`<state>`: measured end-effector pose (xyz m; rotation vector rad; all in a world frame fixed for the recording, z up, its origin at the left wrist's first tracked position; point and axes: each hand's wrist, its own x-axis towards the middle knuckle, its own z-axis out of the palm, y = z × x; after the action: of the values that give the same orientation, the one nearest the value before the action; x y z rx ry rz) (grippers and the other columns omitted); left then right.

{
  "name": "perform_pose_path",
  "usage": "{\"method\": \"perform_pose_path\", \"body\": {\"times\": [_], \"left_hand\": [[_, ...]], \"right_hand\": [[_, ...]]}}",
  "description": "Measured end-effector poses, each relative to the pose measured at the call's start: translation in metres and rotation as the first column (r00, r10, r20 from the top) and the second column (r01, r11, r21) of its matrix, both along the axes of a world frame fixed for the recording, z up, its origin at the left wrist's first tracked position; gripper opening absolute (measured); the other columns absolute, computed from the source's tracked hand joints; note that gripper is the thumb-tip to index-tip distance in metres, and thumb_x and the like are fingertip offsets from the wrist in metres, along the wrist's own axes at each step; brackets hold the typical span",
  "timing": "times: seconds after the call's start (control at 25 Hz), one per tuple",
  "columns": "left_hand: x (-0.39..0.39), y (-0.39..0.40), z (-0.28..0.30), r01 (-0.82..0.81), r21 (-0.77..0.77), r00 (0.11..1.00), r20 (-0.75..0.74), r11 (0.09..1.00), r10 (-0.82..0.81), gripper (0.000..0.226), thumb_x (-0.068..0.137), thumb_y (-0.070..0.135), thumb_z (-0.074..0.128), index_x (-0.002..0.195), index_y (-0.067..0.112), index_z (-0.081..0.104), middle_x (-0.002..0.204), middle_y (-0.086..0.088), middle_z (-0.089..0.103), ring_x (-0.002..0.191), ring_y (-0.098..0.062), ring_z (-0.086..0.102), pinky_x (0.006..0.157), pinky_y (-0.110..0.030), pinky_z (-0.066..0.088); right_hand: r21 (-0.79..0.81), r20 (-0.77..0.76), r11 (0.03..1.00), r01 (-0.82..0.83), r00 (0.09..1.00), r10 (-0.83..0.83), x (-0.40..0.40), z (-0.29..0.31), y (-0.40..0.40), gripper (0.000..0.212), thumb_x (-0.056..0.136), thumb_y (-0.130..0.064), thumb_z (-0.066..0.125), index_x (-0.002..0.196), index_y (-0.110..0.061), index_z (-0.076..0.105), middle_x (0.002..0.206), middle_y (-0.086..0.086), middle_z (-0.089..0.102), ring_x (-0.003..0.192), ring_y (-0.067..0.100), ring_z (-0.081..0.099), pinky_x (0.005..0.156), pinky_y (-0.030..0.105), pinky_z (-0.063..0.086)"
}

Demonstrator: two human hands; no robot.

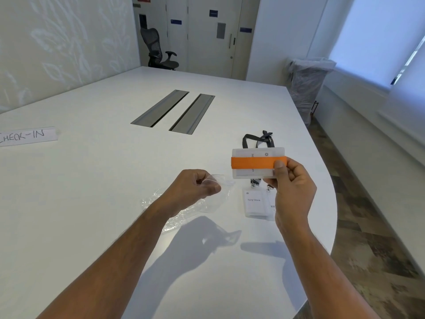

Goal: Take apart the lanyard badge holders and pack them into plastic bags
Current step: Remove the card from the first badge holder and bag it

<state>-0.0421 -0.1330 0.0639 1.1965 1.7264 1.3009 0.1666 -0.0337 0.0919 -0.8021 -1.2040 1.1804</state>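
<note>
A large white counter [96, 180] with two metal cable troughs [172, 111] fills the room, a black mesh office chair [158, 49] beyond it by pale doors [207, 35]. At right, a plastic-lined bin [305, 84] stands beneath a bright window [377, 35] on wood-patterned floor [368, 238].

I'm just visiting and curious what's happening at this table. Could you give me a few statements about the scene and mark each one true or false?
1. The right hand holds a stack of clear badge holders bound by an orange band. True.
2. The left hand is empty. False: it pinches a clear plastic bag.
3. Two badges with black lanyards lie on the table. True.
4. The paper sign reads CHECK-OUT. False: it reads CHECK-IN.
5. The banded stack rests on the table. False: it is held above it.
</note>
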Motion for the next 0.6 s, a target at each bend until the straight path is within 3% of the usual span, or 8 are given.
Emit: {"method": "perform_pose_path", "body": {"times": [0.16,0.44,0.6], "left_hand": [[0.000,0.002,0.000,0.045,0.001,0.999,0.022,0.999,-0.045,0.017,0.086,0.019,0.082,0.076,0.012,0.070,0.069,0.006,0.060,0.067,-0.010,0.052,0.072,-0.030,0.047],[-0.002,-0.001,0.002,0.123,0.025,0.992,0.014,0.992,-0.124,0.014,0.089,0.017,0.079,0.091,0.005,0.073,0.077,0.001,0.069,0.075,-0.014,0.060,0.073,-0.029,0.052],[0.000,-0.003,0.005,0.140,0.010,0.989,0.040,0.990,-0.140,0.012,0.097,0.019,0.072,0.096,0.008,0.076,0.084,0.004,0.077,0.081,-0.012,0.073,0.074,-0.027,0.054]], "right_hand": [[0.026,0.040,0.999,-0.039,0.998,0.038,-0.007,0.001,-0.001,0.014,0.101,-0.017,0.063,0.105,-0.028,0.071,0.103,0.000,0.079,0.097,0.020,0.076,0.079,0.034,0.064],[0.071,0.175,0.993,-0.090,0.982,0.076,-0.012,-0.005,0.005,0.019,0.102,-0.018,0.062,0.119,-0.014,0.070,0.109,0.003,0.077,0.098,0.018,0.075,0.077,0.032,0.065],[0.145,0.293,0.981,-0.127,0.953,0.080,-0.007,-0.004,0.009,0.016,0.101,-0.018,0.062,0.115,-0.022,0.070,0.107,0.000,0.076,0.096,0.019,0.073,0.076,0.028,0.064]]}}
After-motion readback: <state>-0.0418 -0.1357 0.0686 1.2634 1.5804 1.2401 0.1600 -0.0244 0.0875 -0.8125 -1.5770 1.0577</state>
